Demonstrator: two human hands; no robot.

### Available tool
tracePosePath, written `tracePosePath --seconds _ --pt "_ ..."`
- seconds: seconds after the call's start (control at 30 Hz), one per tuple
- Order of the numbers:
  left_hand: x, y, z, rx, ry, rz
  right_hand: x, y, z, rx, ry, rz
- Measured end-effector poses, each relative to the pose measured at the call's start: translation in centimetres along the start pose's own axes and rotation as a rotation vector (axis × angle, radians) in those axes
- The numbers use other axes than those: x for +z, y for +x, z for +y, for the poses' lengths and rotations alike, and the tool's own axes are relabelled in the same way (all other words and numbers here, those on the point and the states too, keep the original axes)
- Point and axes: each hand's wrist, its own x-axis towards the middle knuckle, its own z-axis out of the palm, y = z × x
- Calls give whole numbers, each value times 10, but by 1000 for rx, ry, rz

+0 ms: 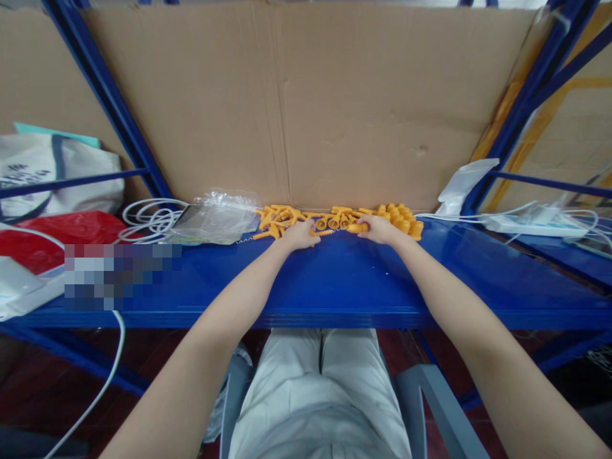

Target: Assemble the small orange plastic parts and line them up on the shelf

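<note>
Over the far part of the blue shelf, my left hand (301, 234) is closed on a small orange plastic piece with a threaded stem (324, 233) that points to the right. Opposite it, my right hand (377, 229) pinches an orange cylindrical plastic piece (354, 227) pointing left. A small gap separates the two pieces. Behind my hands lie round orange pieces with open ends (333, 223). Several forked orange pieces (282, 215) are heaped on the left, and several orange caps (401, 218) are grouped on the right. Small metal springs (245, 240) lie by the left heap.
Clear plastic bags (217, 217) and coiled white cable (155, 217) lie left of the parts. A cardboard sheet (344, 115) closes off the back. Blue rack posts (115, 102) stand at both sides. A white power strip (535, 224) lies at the right. The shelf's front edge (335, 319) crosses below my forearms.
</note>
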Motion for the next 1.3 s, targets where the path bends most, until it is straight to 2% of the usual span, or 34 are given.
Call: tracePosePath --seconds 0.37,0.7,0.87,0.97,1.17,1.3 --pt "-1 -2 3 19 -4 43 4 4 15 10 -19 41" --pt "0 -8 10 58 65 108 25 15 8 -331 127 165" --pt "-1 -10 9 40 89 131 22 10 4 -396 224 153" --pt "0 -9 8 20 62 162 24 10 3 -376 333 126" --pt "1 -9 11 53 25 177 32 18 13 -160 782 16" --pt "1 -9 13 46 2 187 26 18 19 -90 939 -104"
